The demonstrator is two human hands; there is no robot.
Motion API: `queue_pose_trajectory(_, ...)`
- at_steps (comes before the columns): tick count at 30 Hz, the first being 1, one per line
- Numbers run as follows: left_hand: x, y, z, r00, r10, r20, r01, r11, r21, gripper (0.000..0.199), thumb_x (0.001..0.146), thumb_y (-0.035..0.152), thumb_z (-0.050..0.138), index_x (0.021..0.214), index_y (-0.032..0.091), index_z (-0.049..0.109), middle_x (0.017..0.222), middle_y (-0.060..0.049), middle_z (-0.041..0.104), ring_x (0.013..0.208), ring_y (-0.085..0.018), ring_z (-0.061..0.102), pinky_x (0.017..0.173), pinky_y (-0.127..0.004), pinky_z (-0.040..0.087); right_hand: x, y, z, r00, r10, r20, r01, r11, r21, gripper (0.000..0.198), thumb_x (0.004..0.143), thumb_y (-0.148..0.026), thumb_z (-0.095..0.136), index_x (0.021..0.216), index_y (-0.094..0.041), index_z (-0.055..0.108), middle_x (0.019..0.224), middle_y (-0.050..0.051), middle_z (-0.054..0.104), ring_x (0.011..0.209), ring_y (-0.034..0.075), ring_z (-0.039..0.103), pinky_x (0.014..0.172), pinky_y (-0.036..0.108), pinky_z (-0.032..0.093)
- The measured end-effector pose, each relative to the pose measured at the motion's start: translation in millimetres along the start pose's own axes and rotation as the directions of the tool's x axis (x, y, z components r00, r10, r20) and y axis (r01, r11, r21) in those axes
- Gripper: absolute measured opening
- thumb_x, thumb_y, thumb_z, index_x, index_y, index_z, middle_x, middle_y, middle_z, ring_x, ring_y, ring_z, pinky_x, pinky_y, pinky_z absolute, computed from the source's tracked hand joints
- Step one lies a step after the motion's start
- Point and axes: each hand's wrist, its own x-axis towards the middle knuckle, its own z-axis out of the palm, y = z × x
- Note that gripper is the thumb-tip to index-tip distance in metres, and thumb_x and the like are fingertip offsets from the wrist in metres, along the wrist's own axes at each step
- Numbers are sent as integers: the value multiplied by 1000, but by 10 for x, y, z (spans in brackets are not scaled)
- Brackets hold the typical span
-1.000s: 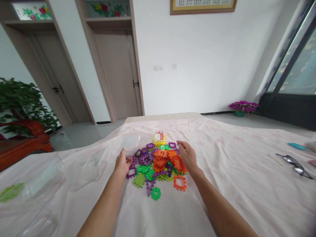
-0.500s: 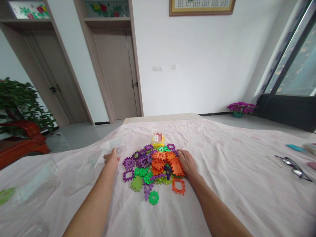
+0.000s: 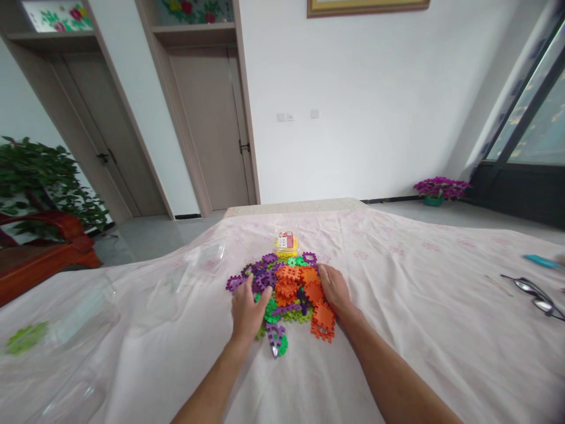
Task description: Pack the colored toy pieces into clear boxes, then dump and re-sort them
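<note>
A heap of plastic building pieces lies on the pale cloth in the middle, made up of purple pieces [image 3: 266,277], green pieces [image 3: 270,311] and orange pieces [image 3: 289,288]. My left hand [image 3: 249,309] is at the heap's left side, thumb apart from the fingers, covering some purple and green pieces. On the other side my right hand [image 3: 334,288] rests against the orange pieces, fingers stretched along their edge. A purple pointed piece [image 3: 275,340] sticks out at the front. Behind the heap stands a clear box [image 3: 286,241] with yellow contents and a label.
Several clear plastic containers [image 3: 161,300] lie on the left, near a green piece [image 3: 27,337]. Far right are eyeglasses [image 3: 534,294] and a blue object [image 3: 541,261]. The cloth [image 3: 406,335] is wrinkled. A wooden chair [image 3: 66,241] stands beyond the left edge.
My left hand has moved right, from beside the containers onto the heap's left side. Pieces there are pushed inward. Some orange pieces by my right hand have slid toward the front.
</note>
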Motion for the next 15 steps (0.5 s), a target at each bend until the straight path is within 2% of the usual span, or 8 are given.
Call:
queue_pose_trajectory(3,-194,238,119,981,111,160,-137,977,161,86,72,58,71,145,20,45,147,-21,46,140,-38,40,115,-53,29,-37,-78,28,999,-21,46,20,1000,2,56,101,-48,23,99,-23,73,105,9,75,104,25,65,98,36,43)
queue_pose_trajectory(6,-290,385,218,966,169,195,-215,945,245,95,62,44,81,146,18,44,156,-23,33,143,-42,34,115,-53,28,-74,-157,50,997,-13,81,13,1000,3,51,100,-50,29,114,-24,71,111,8,73,111,26,63,100,37,42)
queue_pose_trajectory(8,-309,428,284,962,203,182,-243,941,234,88,65,36,78,145,17,45,153,-22,37,140,-40,38,115,-51,31,-93,-194,66,997,24,67,-24,1000,7,48,98,-50,36,123,-24,68,112,8,73,111,27,61,99,39,43)
queue_pose_trajectory(10,-298,447,349,956,248,155,-274,945,180,80,69,29,74,143,15,45,146,-20,47,136,-35,44,113,-47,35,-100,-215,87,998,54,17,-55,997,54,46,95,-51,43,124,-24,67,111,8,73,108,27,62,97,41,44)
queue_pose_trajectory(13,-230,469,437,941,319,116,-328,942,69,72,72,22,70,139,15,47,134,-15,58,128,-30,52,110,-43,41,-87,-236,125,995,79,-65,-58,959,278,43,90,-50,53,120,-23,69,111,7,73,105,26,63,97,41,46)
queue_pose_trajectory(15,-138,494,477,940,333,74,-333,943,-9,65,74,22,70,135,17,50,129,-12,61,124,-27,56,108,-41,43,-63,-259,141,989,118,-92,-59,873,485,45,87,-51,60,118,-21,69,111,7,73,102,26,64,94,40,48)
